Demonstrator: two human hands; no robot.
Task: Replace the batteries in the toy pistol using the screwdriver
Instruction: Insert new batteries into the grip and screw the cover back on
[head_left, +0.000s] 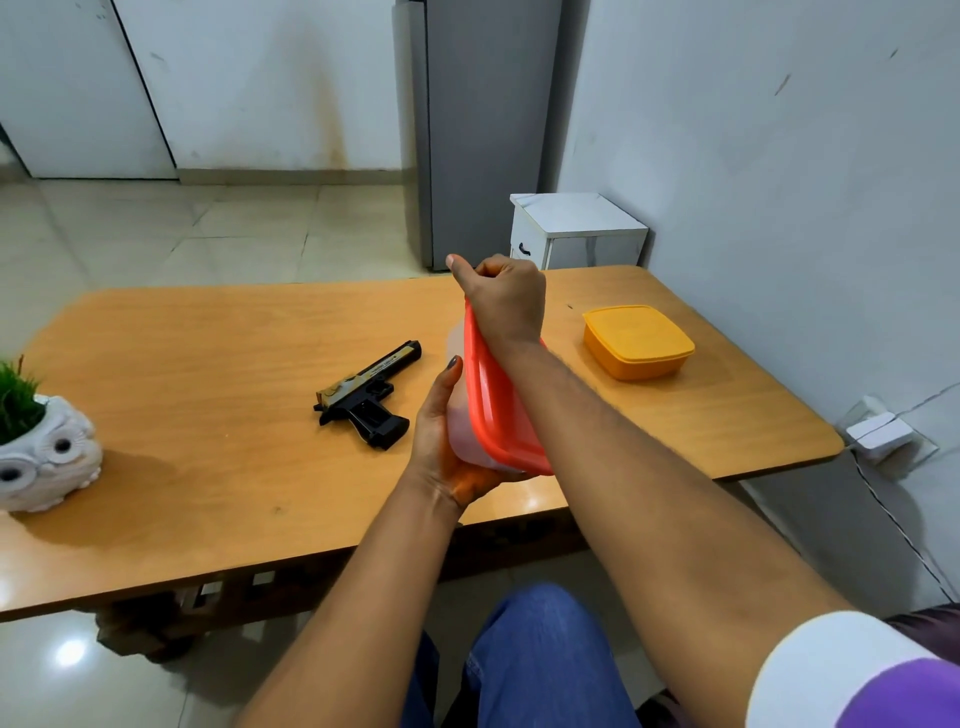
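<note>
The left hand (441, 436) grips a tilted clear container (460, 415); the right hand (506, 299) pinches its red lid (493, 400). The toy pistol (369, 400) lies at nine o'clock.

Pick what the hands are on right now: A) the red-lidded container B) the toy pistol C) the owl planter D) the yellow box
A: the left hand cradles the red-lidded container from below and the right hand grips the lid's far edge; the toy pistol lies untouched on the table.

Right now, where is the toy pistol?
In the head view the toy pistol lies flat on the wooden table, untouched, just left of the left hand that holds the red-lidded container.
</note>
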